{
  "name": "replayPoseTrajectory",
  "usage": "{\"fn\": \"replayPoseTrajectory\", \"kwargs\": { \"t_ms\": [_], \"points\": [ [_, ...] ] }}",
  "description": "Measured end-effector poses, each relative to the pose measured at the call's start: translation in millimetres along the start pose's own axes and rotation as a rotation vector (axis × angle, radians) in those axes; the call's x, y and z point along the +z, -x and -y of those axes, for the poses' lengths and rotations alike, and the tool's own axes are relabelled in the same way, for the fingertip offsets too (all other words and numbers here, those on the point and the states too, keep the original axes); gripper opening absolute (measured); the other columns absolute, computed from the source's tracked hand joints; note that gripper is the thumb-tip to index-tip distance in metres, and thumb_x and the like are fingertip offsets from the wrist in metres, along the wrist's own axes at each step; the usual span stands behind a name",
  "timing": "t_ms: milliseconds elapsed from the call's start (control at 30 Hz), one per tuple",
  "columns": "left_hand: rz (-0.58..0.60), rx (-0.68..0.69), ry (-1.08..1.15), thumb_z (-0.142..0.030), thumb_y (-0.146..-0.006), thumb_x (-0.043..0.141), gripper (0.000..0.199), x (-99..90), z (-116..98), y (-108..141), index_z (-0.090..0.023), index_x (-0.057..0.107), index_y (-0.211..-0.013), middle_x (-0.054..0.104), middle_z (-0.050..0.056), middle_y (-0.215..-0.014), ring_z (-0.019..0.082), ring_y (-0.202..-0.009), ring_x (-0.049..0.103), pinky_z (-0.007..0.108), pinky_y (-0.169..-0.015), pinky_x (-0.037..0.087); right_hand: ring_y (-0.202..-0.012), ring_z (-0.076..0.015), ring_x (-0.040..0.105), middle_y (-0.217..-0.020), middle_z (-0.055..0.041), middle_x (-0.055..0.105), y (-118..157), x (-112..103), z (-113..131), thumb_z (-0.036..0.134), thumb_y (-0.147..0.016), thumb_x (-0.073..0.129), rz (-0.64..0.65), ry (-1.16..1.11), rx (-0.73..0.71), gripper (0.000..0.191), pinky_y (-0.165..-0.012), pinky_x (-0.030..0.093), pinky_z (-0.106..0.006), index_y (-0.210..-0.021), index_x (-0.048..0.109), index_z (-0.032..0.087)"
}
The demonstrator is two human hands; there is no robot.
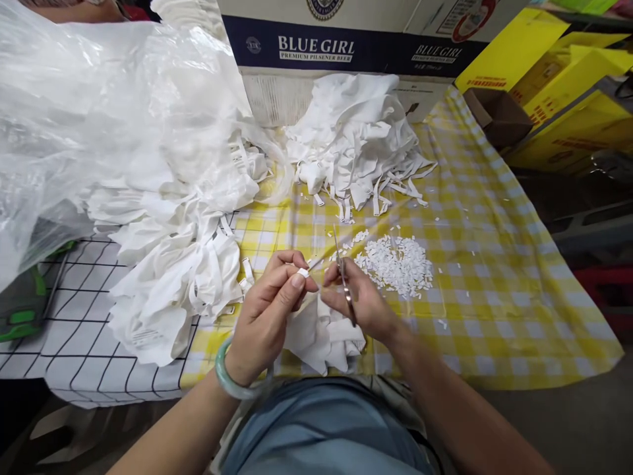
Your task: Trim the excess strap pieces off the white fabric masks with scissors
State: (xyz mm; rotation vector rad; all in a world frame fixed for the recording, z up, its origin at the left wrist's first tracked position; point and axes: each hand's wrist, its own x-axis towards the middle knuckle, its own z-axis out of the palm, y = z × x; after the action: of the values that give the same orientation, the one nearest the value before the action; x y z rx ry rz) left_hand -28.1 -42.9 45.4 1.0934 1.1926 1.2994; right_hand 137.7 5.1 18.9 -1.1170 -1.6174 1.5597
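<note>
My left hand (277, 300), with a pale green bangle at the wrist, pinches the end of a white fabric piece (324, 333) between thumb and finger. The rest of that fabric appears below my hands at the table's near side. Small metal scissors (345, 280) are in my right hand (363, 300), blades pointing away from me, just right of the pinched end. Beyond my right hand lies a heap of small white clippings (398, 264). White fabric pieces with straps are piled at the back (356, 135) and at the left (182, 284).
A large clear plastic bag (113, 112) covers the back left. Behind the back pile stands a beer carton (366, 39). Yellow packages (578, 99) and a small brown box (497, 117) are at the right. A green and grey object (22, 307) lies far left.
</note>
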Motion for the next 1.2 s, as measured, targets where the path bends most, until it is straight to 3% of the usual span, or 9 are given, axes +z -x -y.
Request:
{"fn": "replayPoseTrajectory", "kwargs": {
  "t_ms": [133, 267, 533, 833, 1200],
  "points": [
    [0.039, 0.09, -0.189, -0.03, -0.099, 0.046, 0.028, 10.9, 8, 1, -0.019, 0.065, -0.082, 0.053, 0.01, -0.102, 0.023, -0.109, 0.048, 0.034, -0.091, 0.045, -0.08, -0.0209, 0.051, -0.079, -0.0024, 0.057, 19, -28, 11, 0.054, -0.066, 0.082, -0.01, 0.496, -0.167, 0.043, -0.075, 0.041, -0.035, -0.076, 0.056, 0.022],
    [0.089, 0.152, -0.257, -0.024, -0.101, 0.042, 0.028, 19.7, 12, 1, -0.02, 0.061, -0.081, 0.051, 0.008, -0.097, 0.022, -0.112, 0.045, 0.035, -0.099, 0.04, -0.069, -0.0185, 0.048, -0.066, -0.0011, 0.055, 28, -31, 11, 0.062, -0.065, 0.08, -0.036, 0.658, -0.21, 0.05, -0.071, 0.037, -0.034, -0.063, 0.05, 0.022],
    [0.131, 0.264, -0.255, -0.02, -0.101, 0.041, 0.025, 22.3, 21, 0, -0.019, 0.056, -0.08, 0.046, 0.007, -0.101, 0.021, -0.111, 0.043, 0.033, -0.096, 0.038, -0.06, -0.0145, 0.047, -0.053, 0.0027, 0.052, 31, -37, 14, 0.06, -0.072, 0.075, 0.025, 0.734, -0.154, 0.05, -0.07, 0.034, -0.032, -0.058, 0.048, 0.02],
    [0.141, 0.258, -0.24, -0.019, -0.101, 0.04, 0.026, 23.2, 22, 2, -0.019, 0.055, -0.079, 0.046, 0.006, -0.102, 0.02, -0.111, 0.042, 0.033, -0.095, 0.036, -0.059, -0.0139, 0.048, -0.053, 0.0026, 0.053, 32, -34, 17, 0.056, -0.072, 0.075, 0.033, 0.747, -0.128, 0.046, -0.07, 0.034, -0.031, -0.057, 0.05, 0.02],
    [0.146, 0.301, -0.252, -0.017, -0.101, 0.04, 0.025, 24.7, 26, 2, -0.021, 0.058, -0.083, 0.048, 0.004, -0.082, 0.022, -0.11, 0.041, 0.037, -0.096, 0.037, -0.058, -0.0129, 0.046, -0.052, 0.0034, 0.052, 31, -32, 16, 0.055, -0.071, 0.077, 0.008, 0.728, -0.126, 0.046, -0.071, 0.035, -0.03, -0.057, 0.051, 0.02]
  ]
}}
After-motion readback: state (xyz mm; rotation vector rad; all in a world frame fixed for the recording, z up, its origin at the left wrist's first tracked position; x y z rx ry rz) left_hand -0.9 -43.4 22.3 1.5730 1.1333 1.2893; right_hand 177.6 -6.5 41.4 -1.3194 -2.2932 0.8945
